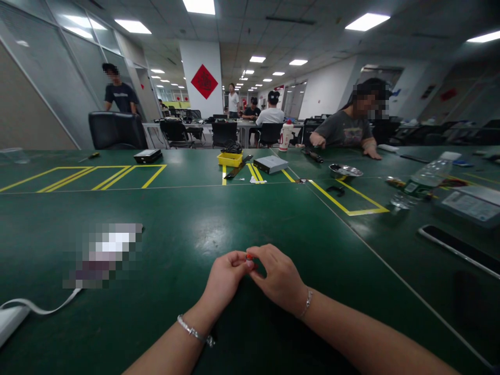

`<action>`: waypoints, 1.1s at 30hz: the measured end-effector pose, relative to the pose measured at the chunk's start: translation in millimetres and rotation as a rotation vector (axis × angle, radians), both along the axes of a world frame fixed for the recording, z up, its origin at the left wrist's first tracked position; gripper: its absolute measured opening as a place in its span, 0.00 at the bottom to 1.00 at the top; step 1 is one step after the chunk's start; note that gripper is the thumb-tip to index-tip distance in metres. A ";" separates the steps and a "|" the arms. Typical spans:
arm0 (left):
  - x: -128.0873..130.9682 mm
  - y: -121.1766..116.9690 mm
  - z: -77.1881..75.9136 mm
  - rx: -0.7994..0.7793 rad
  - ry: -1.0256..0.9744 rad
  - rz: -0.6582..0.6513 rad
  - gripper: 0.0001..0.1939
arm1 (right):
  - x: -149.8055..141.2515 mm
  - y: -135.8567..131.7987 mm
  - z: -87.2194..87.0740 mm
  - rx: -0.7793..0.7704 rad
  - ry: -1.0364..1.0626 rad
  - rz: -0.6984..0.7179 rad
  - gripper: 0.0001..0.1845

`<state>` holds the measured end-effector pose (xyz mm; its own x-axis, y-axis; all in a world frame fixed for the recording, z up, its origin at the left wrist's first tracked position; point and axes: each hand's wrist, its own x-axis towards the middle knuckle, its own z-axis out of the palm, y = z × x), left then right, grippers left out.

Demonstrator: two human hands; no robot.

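Note:
My left hand (226, 277) pinches a small red-orange object (249, 257) between thumb and index finger, just above the green tabletop (164, 291). From the other side, my right hand (279, 276) curls in, and its thumb and index finger meet the same object. Most of this piece is hidden by the fingertips, and its kind is too small to make out. Both hands are closed, their fingertips touching each other. A bracelet circles each wrist.
A blurred-out phone-like device (111, 252) with a white cable lies left; a dark phone (461, 247) lies right. Farther off are a yellow bin (229, 159), a grey box (270, 164), a metal bowl (346, 171) and a water bottle (424, 182). A person (347, 125) leans over the far side.

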<state>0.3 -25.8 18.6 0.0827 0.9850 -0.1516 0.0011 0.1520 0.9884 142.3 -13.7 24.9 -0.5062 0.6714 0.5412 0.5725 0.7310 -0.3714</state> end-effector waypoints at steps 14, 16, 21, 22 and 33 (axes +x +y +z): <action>-6.3 2.4 -2.5 0.055 0.119 -0.085 0.10 | 2.3 5.0 -3.1 -0.050 0.083 -0.016 0.15; -6.1 2.5 -2.8 0.045 0.104 -0.089 0.10 | 1.1 3.4 -2.4 -0.051 0.078 -0.014 0.14; -4.3 2.8 -5.1 0.054 0.047 -0.101 0.12 | 2.8 8.0 0.0 -0.002 0.061 -0.034 0.13; -3.5 2.5 -5.6 0.056 0.045 -0.088 0.13 | 7.4 13.2 1.4 0.019 0.048 -0.056 0.13; -4.2 -1.7 -5.0 0.233 0.526 0.072 0.09 | 192.6 105.2 7.5 -0.078 -0.339 -1.026 0.18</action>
<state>-3.9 -27.5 13.7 -0.0132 0.9977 0.0670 0.4988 -0.0515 0.8652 334.8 91.4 32.4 0.2017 0.8867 0.4160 0.9793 -0.1744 -0.1031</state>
